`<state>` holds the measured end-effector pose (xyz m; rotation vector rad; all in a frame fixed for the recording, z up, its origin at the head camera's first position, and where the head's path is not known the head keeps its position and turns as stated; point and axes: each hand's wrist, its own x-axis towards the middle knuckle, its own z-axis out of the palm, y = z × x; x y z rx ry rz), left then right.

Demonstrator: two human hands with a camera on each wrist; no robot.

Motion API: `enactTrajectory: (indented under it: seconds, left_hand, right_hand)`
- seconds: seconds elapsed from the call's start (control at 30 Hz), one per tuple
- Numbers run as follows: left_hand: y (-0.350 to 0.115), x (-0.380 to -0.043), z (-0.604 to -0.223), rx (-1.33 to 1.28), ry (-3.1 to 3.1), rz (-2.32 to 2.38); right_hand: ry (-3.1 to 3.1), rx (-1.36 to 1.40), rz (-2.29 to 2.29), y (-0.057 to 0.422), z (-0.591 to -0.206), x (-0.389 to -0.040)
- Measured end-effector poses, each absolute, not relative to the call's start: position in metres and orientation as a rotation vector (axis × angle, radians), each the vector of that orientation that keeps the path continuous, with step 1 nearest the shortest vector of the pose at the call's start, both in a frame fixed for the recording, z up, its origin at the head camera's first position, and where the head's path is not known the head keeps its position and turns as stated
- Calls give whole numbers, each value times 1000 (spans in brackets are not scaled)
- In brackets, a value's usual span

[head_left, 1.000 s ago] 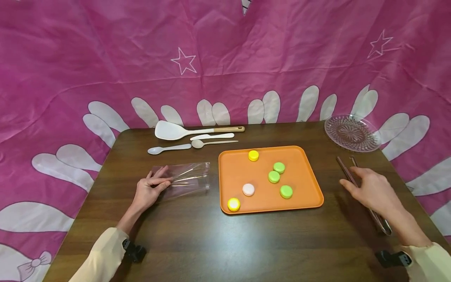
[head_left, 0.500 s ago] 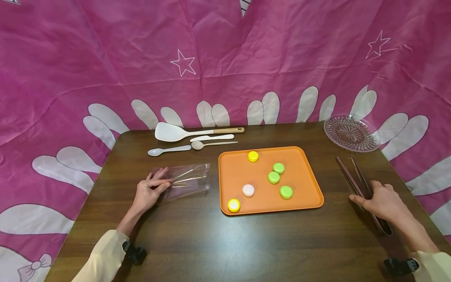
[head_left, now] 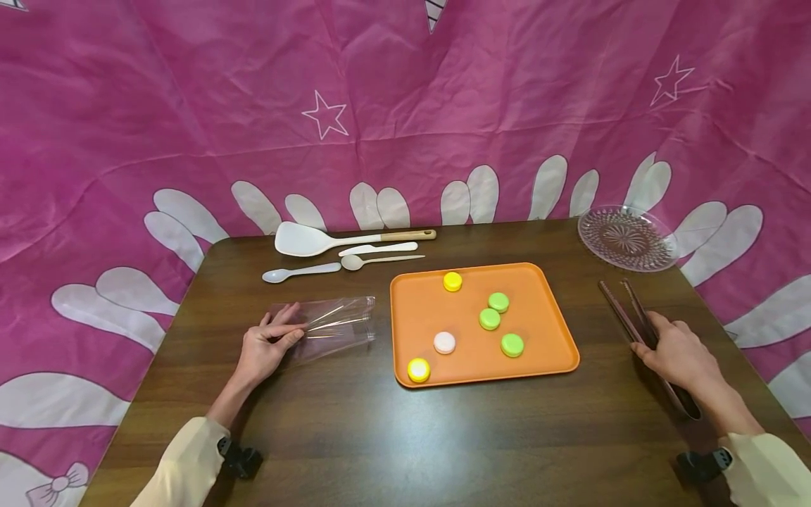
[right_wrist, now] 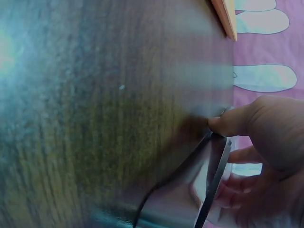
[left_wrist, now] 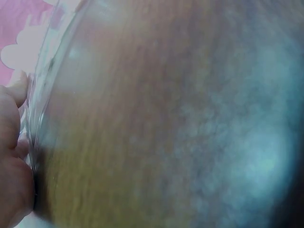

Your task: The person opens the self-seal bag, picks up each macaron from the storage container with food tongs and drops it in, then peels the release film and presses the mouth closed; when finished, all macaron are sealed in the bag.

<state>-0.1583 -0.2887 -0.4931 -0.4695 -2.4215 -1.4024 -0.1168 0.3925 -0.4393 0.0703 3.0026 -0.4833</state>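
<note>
My left hand (head_left: 265, 350) pinches the near-left end of a clear plastic bag (head_left: 338, 327) lying on the table, thumb on top. In the left wrist view, the bag's film (left_wrist: 42, 99) stands edge-on beside the fingers. At the right, my right hand (head_left: 681, 358) is around a pair of metal tongs (head_left: 678, 403), whose tips spread apart and point away from me. The right wrist view has the thumb (right_wrist: 230, 121) at one arm of the tongs (right_wrist: 213, 190) and the other fingers at the opposite arm. Part of the tongs is hidden behind the hand.
An orange tray (head_left: 412, 310) holding several yellow, green and white macarons stands mid-table. Behind it lie a white spatula (head_left: 303, 239), a white knife (head_left: 379, 248) and two spoons (head_left: 300, 272). A clear patterned plate (head_left: 627, 239) sits at the back right corner.
My right hand first drew back along the tongs toward their bend, then closed around both arms. The left hand and the bag have stayed in place.
</note>
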Motion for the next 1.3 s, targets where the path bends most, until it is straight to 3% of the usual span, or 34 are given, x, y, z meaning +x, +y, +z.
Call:
enactTrajectory:
  seconds: [0.37,0.57,1.0,1.3]
  left_hand:
    - [-276,-152,-479,-492,-2396,-1378]
    - [-270,-143,-462,-499,-2395,-1380]
    - [-276,-146,-468,-475,-2401,-1384]
    - [-289,-156,-492,-453,-2405,-1390]
  right_hand:
    - [3066,-32,-504,393,-444,-110]
    - [3321,-396,-578,386,-448,-108]
    - [3210,-1097,-540,355,-436,-125]
    - [3073,-1118,-449,338,-426,-138]
